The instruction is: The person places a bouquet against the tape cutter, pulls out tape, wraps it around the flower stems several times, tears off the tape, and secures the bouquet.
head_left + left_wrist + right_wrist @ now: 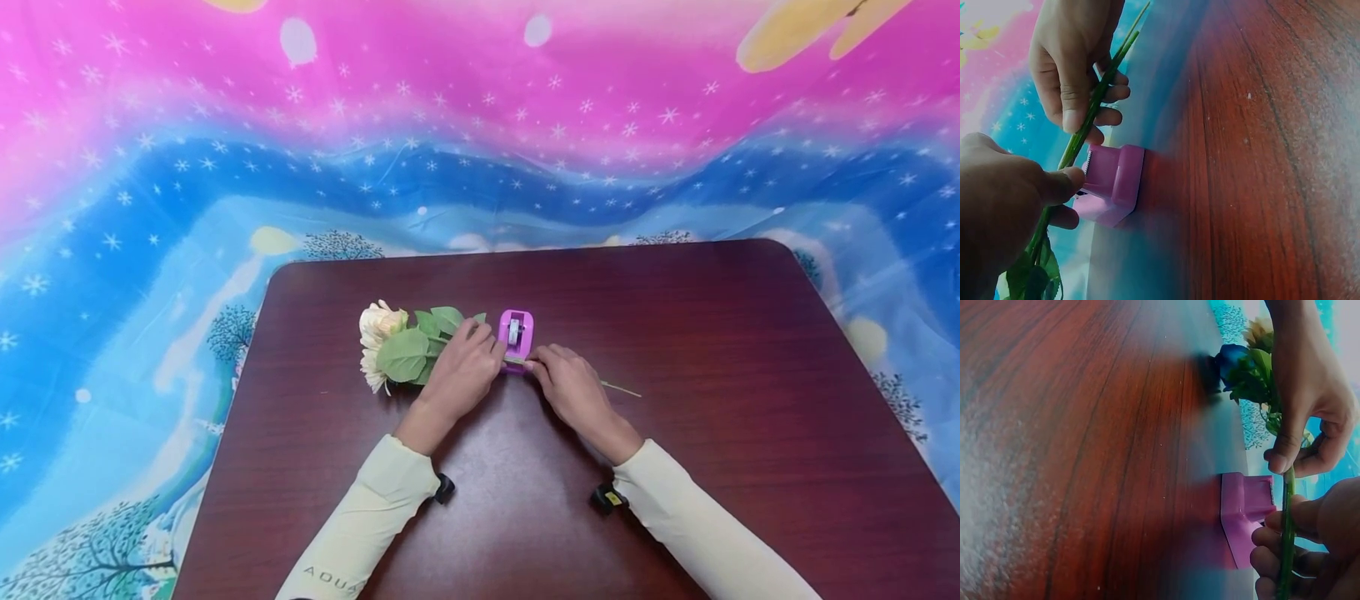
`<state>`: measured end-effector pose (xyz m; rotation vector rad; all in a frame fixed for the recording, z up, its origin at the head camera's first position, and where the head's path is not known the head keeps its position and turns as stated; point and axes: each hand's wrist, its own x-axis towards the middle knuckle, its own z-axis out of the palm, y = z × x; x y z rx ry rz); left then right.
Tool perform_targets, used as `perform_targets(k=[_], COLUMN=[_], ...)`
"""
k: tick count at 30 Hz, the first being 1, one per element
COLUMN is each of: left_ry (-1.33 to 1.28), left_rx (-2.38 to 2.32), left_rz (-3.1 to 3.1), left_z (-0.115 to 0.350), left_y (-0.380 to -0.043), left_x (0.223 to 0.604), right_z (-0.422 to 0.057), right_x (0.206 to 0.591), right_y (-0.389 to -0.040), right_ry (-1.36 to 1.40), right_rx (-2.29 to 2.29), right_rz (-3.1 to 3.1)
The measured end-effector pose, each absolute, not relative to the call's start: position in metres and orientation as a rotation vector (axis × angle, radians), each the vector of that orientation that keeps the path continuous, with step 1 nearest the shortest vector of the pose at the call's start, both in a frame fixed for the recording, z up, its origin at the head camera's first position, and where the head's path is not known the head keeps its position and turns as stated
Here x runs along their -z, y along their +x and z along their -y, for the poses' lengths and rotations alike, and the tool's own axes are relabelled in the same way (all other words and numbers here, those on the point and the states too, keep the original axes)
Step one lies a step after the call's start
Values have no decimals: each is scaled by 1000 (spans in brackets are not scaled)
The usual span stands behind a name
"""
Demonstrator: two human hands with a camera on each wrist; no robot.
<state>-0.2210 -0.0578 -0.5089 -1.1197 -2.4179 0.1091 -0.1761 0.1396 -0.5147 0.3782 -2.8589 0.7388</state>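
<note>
A bunch of flowers is held sideways over the table, its cream blooms (381, 323) and broad leaves (403, 355) toward the left. A blue bloom (1232, 361) shows low in the bunch in the right wrist view. My left hand (467, 367) pinches the green stems (1099, 94) just below the leaves. Farther down, thumb and fingers of my right hand (573, 387) grip the same stems, whose thin end (622, 389) sticks out to the right. Directly behind the stretch of stem between both hands stands a purple tape dispenser (528, 333) with a roll in it.
Everything is over a dark reddish-brown wooden table (720, 467) with rounded far corners. Past its back edge hangs a pink and blue cloth (465, 175) printed with snowflakes and trees. Black straps with small devices (607, 498) sit at both wrists.
</note>
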Motion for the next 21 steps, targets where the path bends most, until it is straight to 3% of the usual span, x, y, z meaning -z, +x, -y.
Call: perform_targets(k=[21], left_ry=[-1126], left_rx=[42], left_rz=[2472], left_z=[57], left_y=[-218], left_x=[517], right_z=[-138], right_x=[523], right_y=[-174], right_ry=[368], right_rx=[-702], right_rz=[2916])
